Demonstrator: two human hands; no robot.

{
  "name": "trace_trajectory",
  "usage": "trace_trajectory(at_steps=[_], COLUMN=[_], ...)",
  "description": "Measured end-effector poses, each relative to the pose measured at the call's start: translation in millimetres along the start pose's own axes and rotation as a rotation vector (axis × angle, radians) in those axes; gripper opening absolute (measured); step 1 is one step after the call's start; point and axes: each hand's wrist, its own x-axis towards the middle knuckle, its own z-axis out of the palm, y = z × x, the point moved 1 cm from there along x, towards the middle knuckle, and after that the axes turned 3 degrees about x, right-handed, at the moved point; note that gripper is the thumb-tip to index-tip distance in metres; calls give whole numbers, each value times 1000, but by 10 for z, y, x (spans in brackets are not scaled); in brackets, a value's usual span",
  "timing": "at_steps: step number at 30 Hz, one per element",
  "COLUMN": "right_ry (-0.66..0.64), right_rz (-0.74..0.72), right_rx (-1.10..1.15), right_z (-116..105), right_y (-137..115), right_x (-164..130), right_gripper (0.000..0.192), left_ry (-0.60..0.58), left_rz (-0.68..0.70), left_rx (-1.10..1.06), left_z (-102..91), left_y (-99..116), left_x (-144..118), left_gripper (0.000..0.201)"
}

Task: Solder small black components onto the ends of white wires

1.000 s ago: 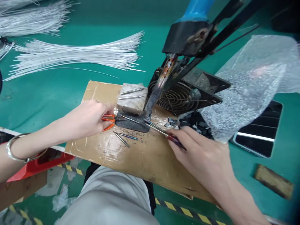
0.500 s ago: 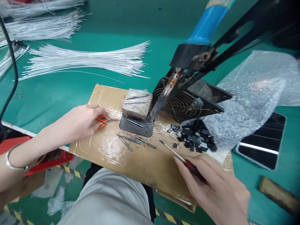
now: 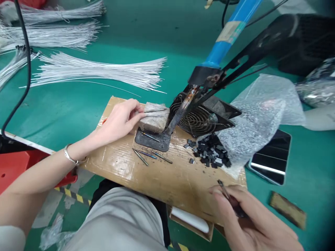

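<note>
Since a second ago the left hand (image 3: 121,120) has left the orange pliers for the grey block (image 3: 154,120) at frame centre, fingertips pinching a thin metal pin (image 3: 154,110) lying on it. Right hand (image 3: 246,223), withdrawn to the lower right, fingers closed around tweezers (image 3: 230,200). Pins look light, stiff, slippery; best pinched mid-shaft.

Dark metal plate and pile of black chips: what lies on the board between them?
Head view: bare, debris-flecked cardboard board separates the dark plate from the black chips.
</note>
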Motion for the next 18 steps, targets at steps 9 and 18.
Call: trace_trajectory(at_steps=[9, 18], right_ry=[-158, -473], right_rz=[-90, 111], right_rx=[242, 571], right_z=[399, 722], right_y=[-272, -409], right_x=[76, 76], right_gripper=[21, 16], left_ry=[-408, -722], left_rz=[208, 217], left_rx=[51, -84], left_z=[-528, -326], left_y=[329, 566], left_x=[-720, -840], left_gripper=[11, 12])
